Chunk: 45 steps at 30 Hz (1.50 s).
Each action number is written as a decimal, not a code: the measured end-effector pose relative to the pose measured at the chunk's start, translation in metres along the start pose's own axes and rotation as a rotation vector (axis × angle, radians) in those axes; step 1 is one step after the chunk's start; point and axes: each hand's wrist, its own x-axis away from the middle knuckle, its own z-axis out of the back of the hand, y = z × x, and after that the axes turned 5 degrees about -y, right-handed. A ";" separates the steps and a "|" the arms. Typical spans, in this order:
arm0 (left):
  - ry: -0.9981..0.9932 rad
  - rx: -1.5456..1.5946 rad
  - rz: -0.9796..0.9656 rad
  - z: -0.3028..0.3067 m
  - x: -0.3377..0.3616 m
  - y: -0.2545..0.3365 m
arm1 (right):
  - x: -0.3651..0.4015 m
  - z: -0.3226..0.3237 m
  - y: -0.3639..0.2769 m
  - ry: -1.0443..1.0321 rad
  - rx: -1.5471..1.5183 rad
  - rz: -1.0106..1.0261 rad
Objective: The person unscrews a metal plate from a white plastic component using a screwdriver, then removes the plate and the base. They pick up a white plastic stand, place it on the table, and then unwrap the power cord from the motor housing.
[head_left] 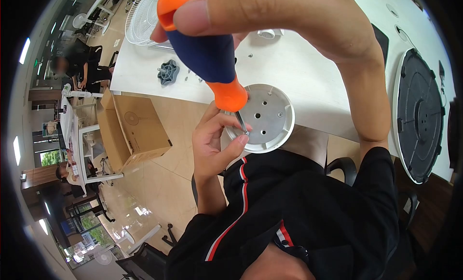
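My right hand (270, 14) is closed around the orange and dark blue handle of a screwdriver (205, 58), high over the table edge. Its metal shaft slants down to a round white-rimmed base plate (270, 120) with several holes in its grey face. Close to the plate's left side, the thumb and index finger of my left hand (214, 140) pinch at a small screw (247, 133) by the screwdriver's tip. My left fingers partly cover the plate's rim.
On the white table (313, 82) lie a grey star-shaped knob (168, 72), several small screws, a white fan grille (144, 19) and a large black round base (420, 116). An open cardboard box (140, 130) stands left. Other people sit farther off.
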 end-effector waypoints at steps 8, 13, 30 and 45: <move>0.041 0.047 -0.031 -0.002 0.000 -0.004 | -0.006 -0.003 -0.011 0.217 0.052 -0.082; 0.074 0.166 -0.053 -0.002 -0.002 -0.006 | -0.014 -0.001 -0.028 0.374 0.034 -0.184; 0.188 0.336 0.021 0.003 0.008 -0.009 | 0.014 -0.005 0.058 -0.560 0.679 -0.260; 0.421 -0.063 0.039 0.031 -0.006 -0.025 | 0.009 -0.011 0.044 -0.792 0.701 -0.553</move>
